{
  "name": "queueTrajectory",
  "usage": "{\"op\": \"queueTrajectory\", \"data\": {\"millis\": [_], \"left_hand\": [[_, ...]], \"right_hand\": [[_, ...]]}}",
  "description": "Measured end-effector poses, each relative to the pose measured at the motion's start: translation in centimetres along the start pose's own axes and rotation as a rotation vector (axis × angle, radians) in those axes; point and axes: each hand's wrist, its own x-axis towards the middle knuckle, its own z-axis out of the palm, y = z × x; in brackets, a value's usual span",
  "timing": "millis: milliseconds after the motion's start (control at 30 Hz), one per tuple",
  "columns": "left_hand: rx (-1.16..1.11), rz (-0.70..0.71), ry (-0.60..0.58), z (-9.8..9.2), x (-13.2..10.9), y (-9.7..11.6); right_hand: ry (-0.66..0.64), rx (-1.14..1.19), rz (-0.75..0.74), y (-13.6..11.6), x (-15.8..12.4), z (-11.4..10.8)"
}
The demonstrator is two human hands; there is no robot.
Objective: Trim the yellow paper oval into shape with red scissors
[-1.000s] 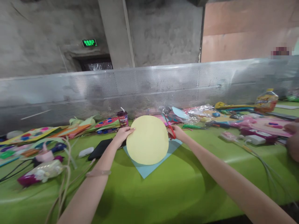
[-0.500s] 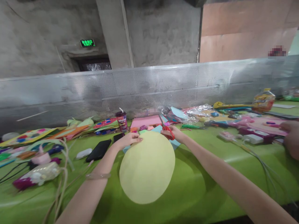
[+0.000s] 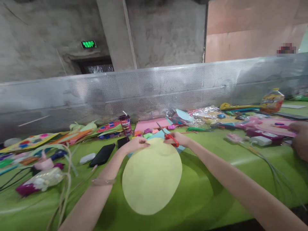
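A pale yellow paper disc [image 3: 152,176] lies tilted toward me over the green table [image 3: 197,199]. My left hand [image 3: 136,144] pinches its far edge, fingers closed on the paper. My right hand [image 3: 178,138] is closed round the red handles of a pair of scissors [image 3: 166,134], whose blades point up and left, just above the disc's far rim. A light blue sheet [image 3: 166,133] shows beneath the hands, mostly hidden by the disc.
A black phone [image 3: 102,154] and a white case [image 3: 88,158] lie left of my arm. A dark drink cup [image 3: 126,124] and pink paper [image 3: 151,124] stand behind. Craft scraps and cables crowd the left and right; another person's hand [image 3: 299,141] is at the right edge.
The yellow disc has swung from upright to lying flat toward me. The scissors have tilted leftward, closer to the disc's far edge.
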Motion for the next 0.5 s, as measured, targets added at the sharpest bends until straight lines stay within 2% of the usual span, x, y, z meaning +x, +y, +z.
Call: {"op": "queueTrajectory", "data": {"millis": [67, 167, 300, 400, 500], "left_hand": [[-0.024, 0.007, 0.058, -0.3, 0.0, -0.3], [-0.174, -0.054, 0.164, -0.9, -0.3, -0.8], [-0.251, -0.059, 0.42, -1.4, -0.4, -1.2], [-0.196, -0.029, 0.611, -1.8, -0.3, -1.5], [-0.15, -0.022, 0.741, -2.4, -0.3, -1.7]], "right_hand": [[0.032, -0.042, 0.004, 0.0, 0.2, 0.2], [0.195, -0.009, -0.07, 0.1, 0.7, 0.0], [0.388, 0.077, -0.132, 0.6, 1.2, -0.9], [0.425, 0.052, -0.134, 1.0, 1.2, -1.2], [0.431, 0.004, -0.096, 1.2, 1.0, -1.2]]}}
